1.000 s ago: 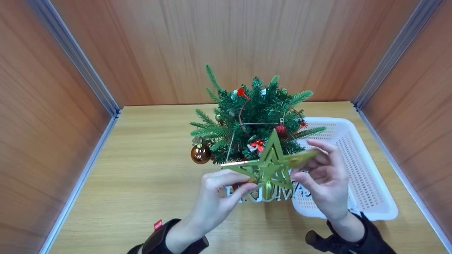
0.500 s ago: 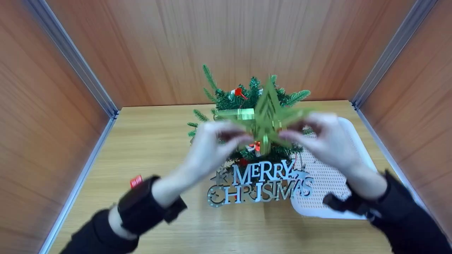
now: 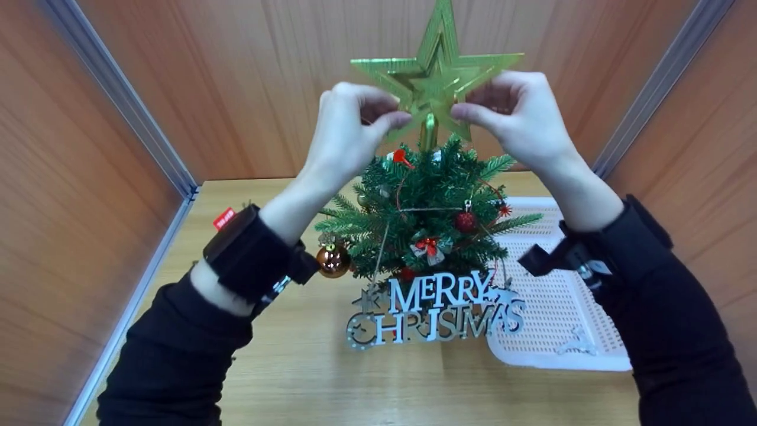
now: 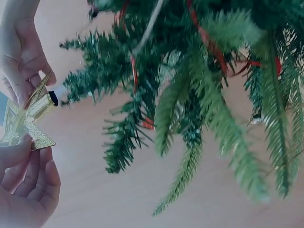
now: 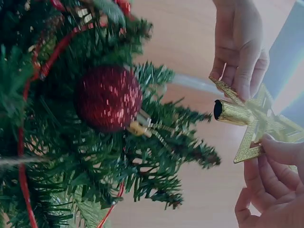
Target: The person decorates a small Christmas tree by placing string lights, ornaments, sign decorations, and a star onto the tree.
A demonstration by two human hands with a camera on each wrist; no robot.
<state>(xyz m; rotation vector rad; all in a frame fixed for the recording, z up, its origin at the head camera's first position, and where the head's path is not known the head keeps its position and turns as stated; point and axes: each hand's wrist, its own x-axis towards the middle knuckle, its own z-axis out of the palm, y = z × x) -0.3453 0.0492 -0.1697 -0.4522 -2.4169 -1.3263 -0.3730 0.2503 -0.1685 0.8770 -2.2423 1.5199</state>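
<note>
A gold star tree topper [image 3: 436,77] is held upright above the small Christmas tree [image 3: 437,189]. My left hand [image 3: 349,130] pinches its lower left side between thumb and fingers; my right hand [image 3: 526,121] pinches the lower right. In the right wrist view the star's hollow tube [image 5: 232,112] points at the tree's top, with a small gap between them. The left wrist view also has the tube [image 4: 42,105] apart from the branch tips. A silver "Merry Christmas" sign [image 3: 437,307] hangs at the tree's front.
A white perforated basket [image 3: 532,296] stands right of the tree, with a small silvery piece [image 3: 576,343] inside. A brown bauble [image 3: 333,260] and a red glitter bauble [image 3: 465,222] hang on the branches. Wooden panels [image 3: 331,35] enclose the tabletop [image 3: 284,367].
Both hands have raised the star from in front of the tree to above its top. The sign, partly covered before, now shows in full.
</note>
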